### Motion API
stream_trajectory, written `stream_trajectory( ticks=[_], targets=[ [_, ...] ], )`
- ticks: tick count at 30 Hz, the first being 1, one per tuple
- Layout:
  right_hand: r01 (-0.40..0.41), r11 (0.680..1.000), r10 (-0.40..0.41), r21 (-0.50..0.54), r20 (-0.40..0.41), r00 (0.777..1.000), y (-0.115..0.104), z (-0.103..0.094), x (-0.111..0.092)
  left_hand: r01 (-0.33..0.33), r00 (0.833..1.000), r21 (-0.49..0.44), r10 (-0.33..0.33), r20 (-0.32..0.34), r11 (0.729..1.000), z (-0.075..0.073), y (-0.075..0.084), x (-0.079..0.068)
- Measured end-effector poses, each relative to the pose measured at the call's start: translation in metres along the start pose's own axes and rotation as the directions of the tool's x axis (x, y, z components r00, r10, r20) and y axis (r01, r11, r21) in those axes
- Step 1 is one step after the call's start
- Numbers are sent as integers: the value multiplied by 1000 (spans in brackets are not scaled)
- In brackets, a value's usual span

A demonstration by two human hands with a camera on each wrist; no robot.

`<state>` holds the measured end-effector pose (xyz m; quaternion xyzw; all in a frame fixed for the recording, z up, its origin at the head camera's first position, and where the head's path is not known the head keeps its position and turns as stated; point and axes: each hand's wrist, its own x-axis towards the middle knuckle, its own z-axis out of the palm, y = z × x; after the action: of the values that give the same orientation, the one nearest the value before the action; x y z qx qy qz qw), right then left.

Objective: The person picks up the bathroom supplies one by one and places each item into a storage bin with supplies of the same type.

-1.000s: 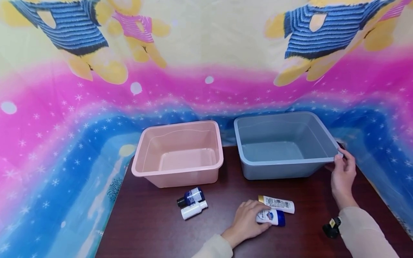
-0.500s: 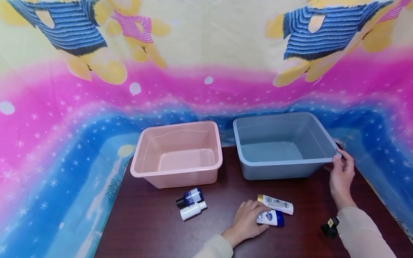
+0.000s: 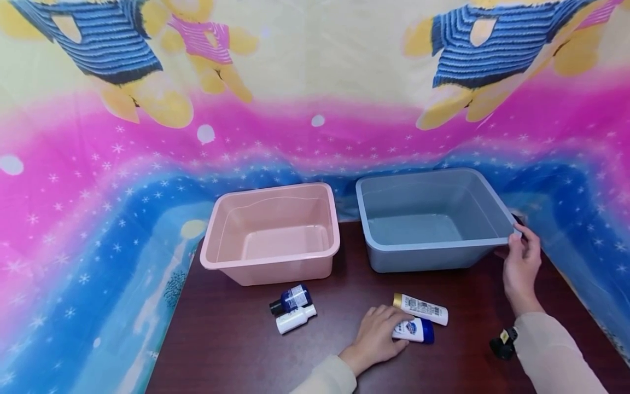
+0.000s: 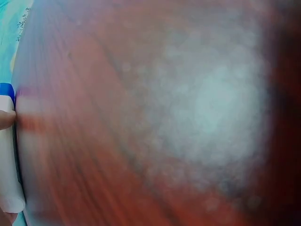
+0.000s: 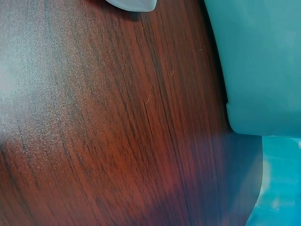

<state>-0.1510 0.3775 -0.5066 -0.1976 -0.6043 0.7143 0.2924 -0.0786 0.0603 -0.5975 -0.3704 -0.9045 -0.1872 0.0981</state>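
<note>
My left hand (image 3: 376, 336) grips one end of a white bottle with a blue cap (image 3: 414, 330), which lies on its side on the table. In the left wrist view, part of this white bottle (image 4: 7, 160) shows at the left edge with a fingertip against it. A white tube with a gold cap (image 3: 424, 309) lies right behind it. At the far right, my right hand (image 3: 523, 268) pinches the front right corner of the grey-blue basin (image 3: 433, 246), thumb at the rim. The right wrist view shows only the basin's outer wall (image 5: 263, 66), table and a white end piece.
A pink basin (image 3: 275, 261) stands left of the grey-blue one. In front of it lie a dark blue bottle with a black cap (image 3: 295, 298) and a small white bottle (image 3: 295, 319), side by side. The dark wood table (image 3: 236, 355) ends at a printed cloth backdrop (image 3: 315, 148).
</note>
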Motion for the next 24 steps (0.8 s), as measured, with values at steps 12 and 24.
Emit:
stream_trajectory(
  ticks=[12,24],
  targets=[
    [10,999,-10,34,-3,1000,1,0,0,-28,999,-27,27,-28,999,-1,-2,0],
    [30,999,-31,16,2,1000,3,-2,2,-48,999,-25,48,-17,999,-13,4,3]
  ],
)
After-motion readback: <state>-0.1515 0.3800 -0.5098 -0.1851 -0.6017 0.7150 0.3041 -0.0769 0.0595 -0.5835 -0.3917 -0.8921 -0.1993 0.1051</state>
